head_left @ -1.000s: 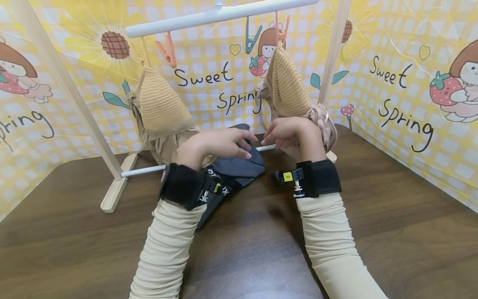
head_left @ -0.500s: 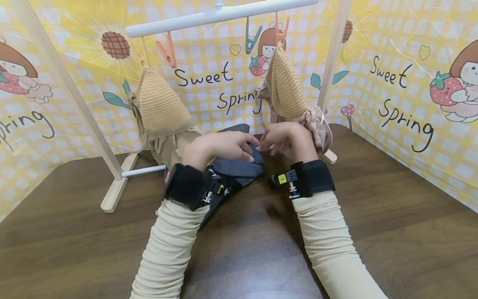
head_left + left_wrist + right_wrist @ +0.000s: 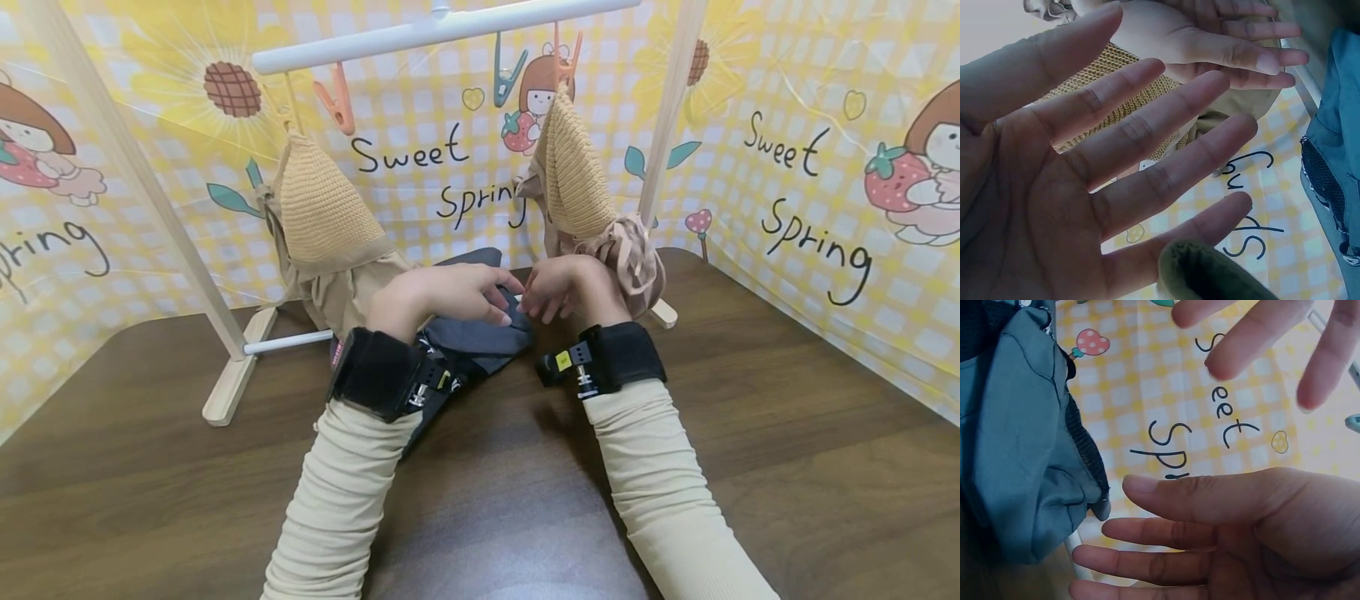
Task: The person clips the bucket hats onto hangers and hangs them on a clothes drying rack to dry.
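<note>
In the head view my left hand (image 3: 453,296) hovers over a dark grey fabric item (image 3: 476,337) with black, white-lettered trim; its kind is unclear. The left wrist view shows that palm bare, fingers spread and straight. Facing it, my right hand (image 3: 573,285) has relaxed fingers and holds nothing, as the right wrist view also shows. The two hands' fingertips are close together; whether they touch I cannot tell. Behind the left hand hangs a woven straw hat (image 3: 326,208) with beige cloth at its brim. A second straw hat (image 3: 577,175), with ruffled pinkish cloth, hangs just behind the right hand.
A white bar (image 3: 442,29) on a wooden stand (image 3: 161,200) carries several clothespins, among them an orange clothespin (image 3: 335,98) and a green clothespin (image 3: 508,73) with nothing in them. The stand's lower white rod (image 3: 288,342) crosses above the brown table (image 3: 495,500).
My right hand has moved down and slightly left, toward the left hand. The left hand has shifted a little to the right. The ruffled cloth behind the right hand has shifted slightly.
</note>
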`<state>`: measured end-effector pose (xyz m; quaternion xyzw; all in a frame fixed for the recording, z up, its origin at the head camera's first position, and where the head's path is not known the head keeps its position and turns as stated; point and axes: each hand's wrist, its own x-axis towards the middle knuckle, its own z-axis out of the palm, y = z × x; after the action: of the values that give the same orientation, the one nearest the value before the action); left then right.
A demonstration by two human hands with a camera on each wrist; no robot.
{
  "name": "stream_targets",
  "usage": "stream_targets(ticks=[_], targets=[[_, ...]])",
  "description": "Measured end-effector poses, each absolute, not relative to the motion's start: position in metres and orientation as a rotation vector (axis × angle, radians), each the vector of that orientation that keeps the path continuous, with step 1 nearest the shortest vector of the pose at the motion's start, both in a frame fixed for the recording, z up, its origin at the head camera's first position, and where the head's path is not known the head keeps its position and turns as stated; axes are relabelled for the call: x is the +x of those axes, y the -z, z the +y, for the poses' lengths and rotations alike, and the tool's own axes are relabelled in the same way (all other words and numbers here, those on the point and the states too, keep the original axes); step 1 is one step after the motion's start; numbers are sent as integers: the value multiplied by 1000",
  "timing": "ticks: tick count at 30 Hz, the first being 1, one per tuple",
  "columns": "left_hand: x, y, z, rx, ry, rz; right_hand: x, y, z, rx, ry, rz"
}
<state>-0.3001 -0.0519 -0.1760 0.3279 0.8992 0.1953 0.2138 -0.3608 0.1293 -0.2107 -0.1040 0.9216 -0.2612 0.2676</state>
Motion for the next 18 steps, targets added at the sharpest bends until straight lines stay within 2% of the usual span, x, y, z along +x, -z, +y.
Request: stream_targets(ticks=[18], targets=[[-302, 179, -51, 909, -536, 2497, -371, 231, 131, -162, 782, 2445]])
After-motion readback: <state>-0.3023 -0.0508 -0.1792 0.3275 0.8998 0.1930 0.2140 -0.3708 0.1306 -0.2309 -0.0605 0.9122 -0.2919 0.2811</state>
